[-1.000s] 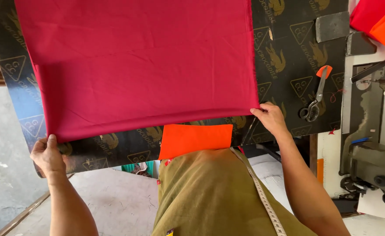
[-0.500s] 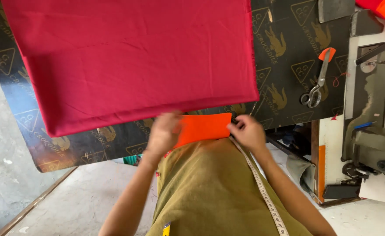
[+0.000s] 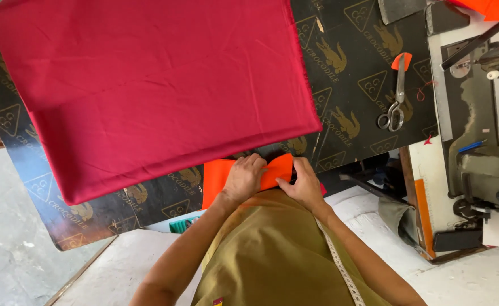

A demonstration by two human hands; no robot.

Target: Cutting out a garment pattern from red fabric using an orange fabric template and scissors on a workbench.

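An orange cloth piece (image 3: 221, 173) lies at the table's near edge, lower centre. The left hand (image 3: 244, 178) presses flat on it; the right hand (image 3: 303, 184) pinches its right edge. Above spreads crimson fabric (image 3: 147, 90); scissors (image 3: 396, 102) lie at upper right.

Soft, even daylight fills the view, bright without harsh glare, so the crimson cloth (image 3: 147, 90) shows saturated colour and only faint creases of shade. A narrow shadow runs under the cloth's lower edge onto the dark patterned table cover (image 3: 363, 85), and the scissors (image 3: 396, 102) catch a mild glint. Focus is sharp at centre, with slight wide-angle bending near the edges and a little softness on both hands.
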